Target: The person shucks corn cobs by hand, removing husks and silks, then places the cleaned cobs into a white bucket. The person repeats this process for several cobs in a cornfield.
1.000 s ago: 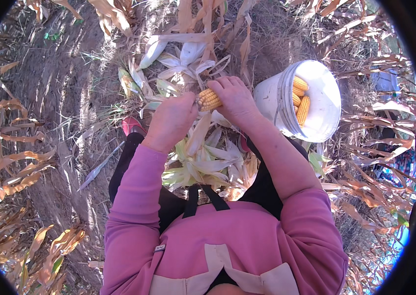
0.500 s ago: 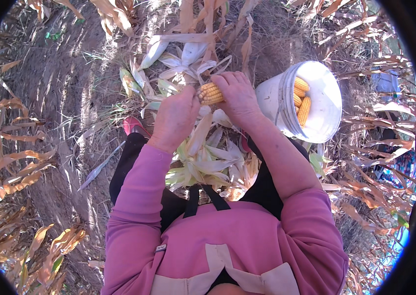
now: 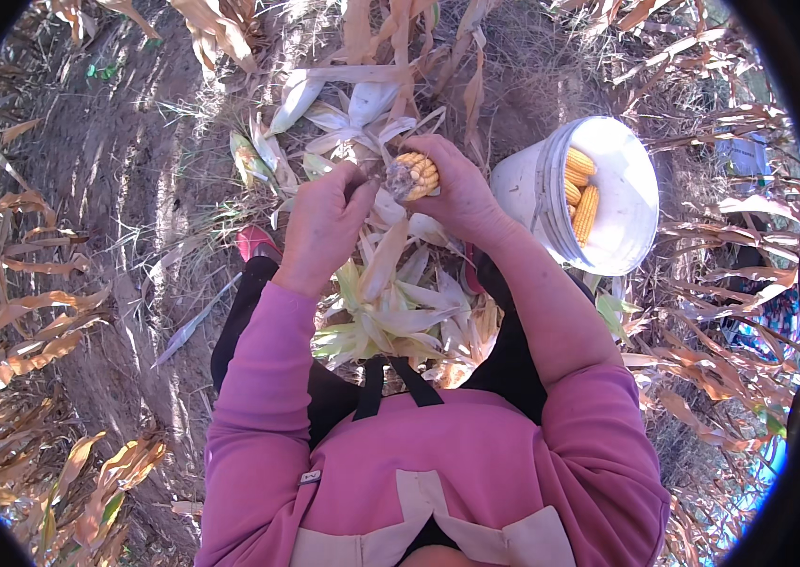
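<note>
My right hand (image 3: 464, 197) is wrapped round a husked yellow ear of corn (image 3: 421, 174), whose greyish, ragged end points to the left. Just left of that end is my left hand (image 3: 324, 219), apart from the ear, its fingers curled and the thumb drawn in. Whatever those fingers may pinch is too small to make out. Under both hands lies a heap of pale, stripped corn husks (image 3: 386, 307). To the right, a white bucket (image 3: 523, 194) lies tilted with its mouth toward the right, and several bare yellow ears (image 3: 586, 215) rest inside.
Unhusked ears (image 3: 298, 102) lie beyond my hands among dry leaves. Dry corn stalks (image 3: 26, 331) line the left side, and more dry leaves (image 3: 702, 378) stand on the right. My shoe (image 3: 256, 243) is left of the husk heap, on bare soil with straw.
My left hand has come away from the ear's end, moving slightly left. In my right hand the ear has turned so its ragged end shows more. The bucket has stayed put.
</note>
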Demonstrator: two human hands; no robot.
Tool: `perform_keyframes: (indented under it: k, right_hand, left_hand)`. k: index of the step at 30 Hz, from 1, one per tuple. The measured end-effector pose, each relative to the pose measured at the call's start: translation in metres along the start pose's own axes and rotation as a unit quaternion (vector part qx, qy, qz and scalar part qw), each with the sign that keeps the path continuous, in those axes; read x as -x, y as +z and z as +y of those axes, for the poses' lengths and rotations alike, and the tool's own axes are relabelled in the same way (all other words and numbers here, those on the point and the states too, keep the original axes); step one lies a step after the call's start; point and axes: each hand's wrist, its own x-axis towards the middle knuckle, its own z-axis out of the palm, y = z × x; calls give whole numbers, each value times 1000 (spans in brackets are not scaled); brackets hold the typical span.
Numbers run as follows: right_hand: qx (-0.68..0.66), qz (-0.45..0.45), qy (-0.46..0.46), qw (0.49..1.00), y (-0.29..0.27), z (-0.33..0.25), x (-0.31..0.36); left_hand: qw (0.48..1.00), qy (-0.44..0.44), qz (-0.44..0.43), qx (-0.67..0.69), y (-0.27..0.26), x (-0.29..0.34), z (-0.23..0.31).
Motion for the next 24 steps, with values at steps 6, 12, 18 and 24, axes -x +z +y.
perform_keyframes:
  k: [6,12,18,24]
  right_hand:
    - [-72,-20,31,997,1,4,2]
    - [-153,-105,62,981,-4,-9,2]
    - [-157,-212,118,957,-12,-18,0]
    - [-138,-217,103,961,-10,-14,0]
  left_hand:
    - [996,81,7,46,5,0,-5]
    - [988,132,11,81,1,4,12]
    - [986,149,-54,54,-8,4,11]
    - [989,134,-64,26,-12,4,5]
